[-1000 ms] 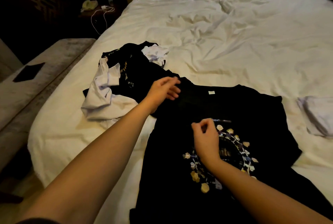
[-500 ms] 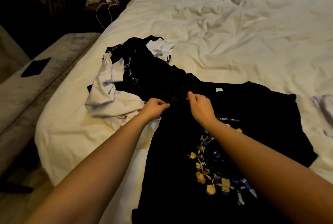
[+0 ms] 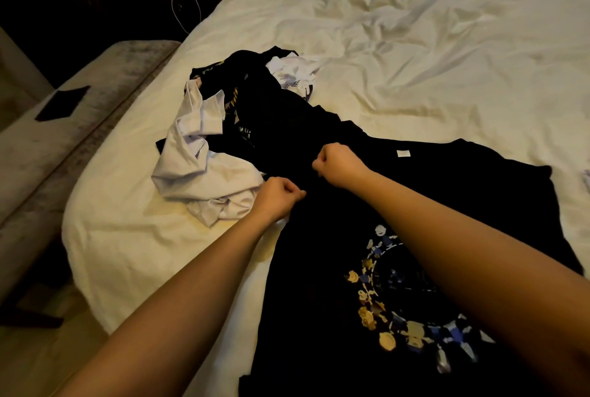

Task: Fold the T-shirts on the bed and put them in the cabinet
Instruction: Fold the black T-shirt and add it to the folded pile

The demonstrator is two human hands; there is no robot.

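A black cotton T-shirt with a round cartoon print [image 3: 415,205] lies spread flat on the bed with white crumpled sheets [image 3: 415,61], at its near edge. Both hands are closed as fists and pinch the cloth at the shirt's left shoulder: the left hand [image 3: 279,197] at the edge, the right hand [image 3: 336,165] just beside it. Behind them lies a loose pile of black and white T-shirts [image 3: 223,141].

Two bare forearms reach forward, the left hand [image 3: 281,197] and right hand [image 3: 336,165] both curled into fists, knuckles up, pinching dark fabric close together.
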